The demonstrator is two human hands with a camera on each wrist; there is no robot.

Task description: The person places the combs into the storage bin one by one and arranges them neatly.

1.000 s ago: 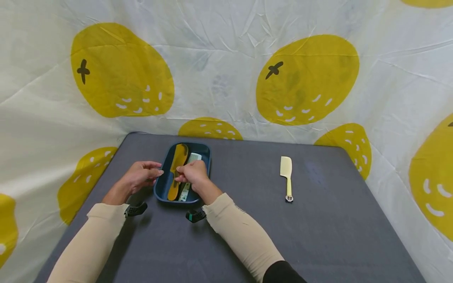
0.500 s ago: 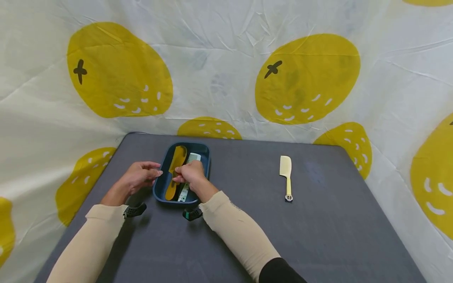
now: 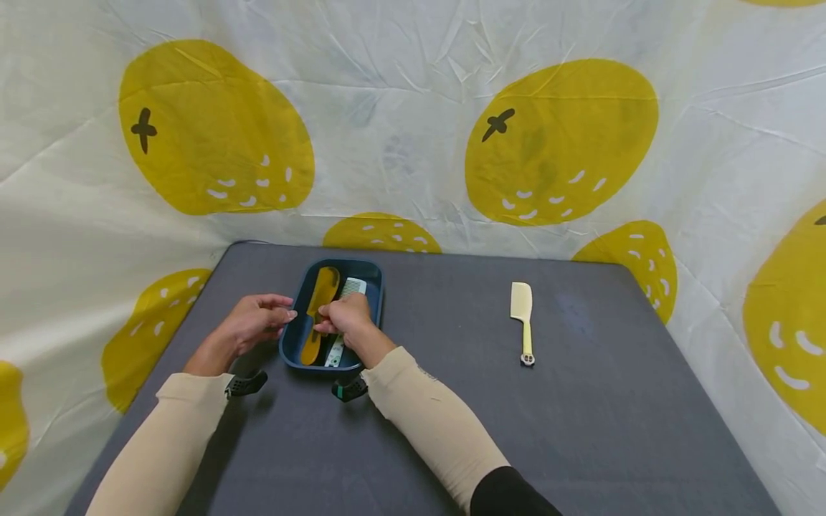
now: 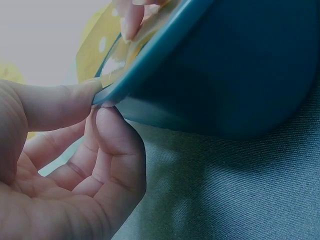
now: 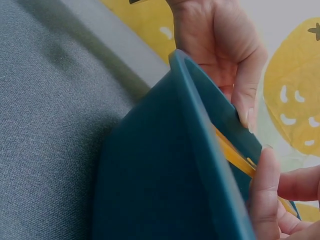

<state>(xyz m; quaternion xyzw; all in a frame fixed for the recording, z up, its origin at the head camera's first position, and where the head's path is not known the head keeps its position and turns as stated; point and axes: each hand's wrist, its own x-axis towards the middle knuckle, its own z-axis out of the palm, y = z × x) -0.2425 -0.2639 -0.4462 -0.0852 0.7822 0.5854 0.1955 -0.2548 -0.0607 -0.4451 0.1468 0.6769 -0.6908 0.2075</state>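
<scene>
In the head view, a dark blue tray [image 3: 379, 283] lies on the left part of the table. My left hand [image 3: 254, 324] pinches its left rim between thumb and forefinger, as the left wrist view shows at the tray's edge [image 4: 150, 62]. Inside lies an amber comb [image 3: 325, 287] with dark patches. My right hand [image 3: 353, 319] reaches over the tray and pinches this comb at its middle; the comb's edge [image 5: 232, 156] shows beside the fingertips in the right wrist view. A pale green comb [image 3: 353, 287] lies to its right, partly hidden under my right hand.
A cream comb [image 3: 521, 304] with a small animal face at its handle end lies apart on the right of the grey table [image 3: 613, 401]. Behind the table hangs a white cloth [image 3: 393, 107] printed with yellow fruit.
The amber comb has shifted slightly left and nearer to me in the tray, with my right hand moving along. The left hand keeps its place at the rim.
</scene>
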